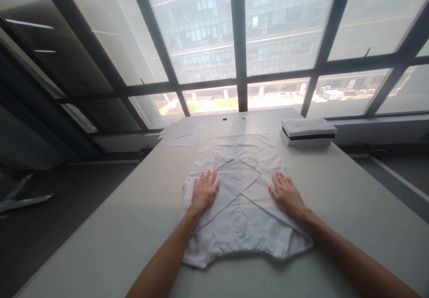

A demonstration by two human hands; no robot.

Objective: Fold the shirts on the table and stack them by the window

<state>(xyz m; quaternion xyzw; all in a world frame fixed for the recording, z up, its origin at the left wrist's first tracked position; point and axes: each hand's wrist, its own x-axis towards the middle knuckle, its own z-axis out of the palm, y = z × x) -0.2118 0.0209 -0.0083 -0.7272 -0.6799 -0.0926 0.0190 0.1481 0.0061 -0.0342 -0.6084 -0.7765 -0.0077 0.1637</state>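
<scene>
A white garment (239, 226) lies spread on the pale table (351, 208), its two sleeves folded across the middle in an X. My left hand (203, 190) rests flat on the left folded sleeve, fingers stretched out. My right hand (284, 193) presses flat on the right folded sleeve, fingers also stretched out. Neither hand holds anything.
A stack of folded cloths (307, 132), white with one dark layer, sits at the far right of the table. Loose paper sheets (179, 133) lie at the far left. Large windows (234, 43) rise behind the table; dark floor (67, 208) runs along the left.
</scene>
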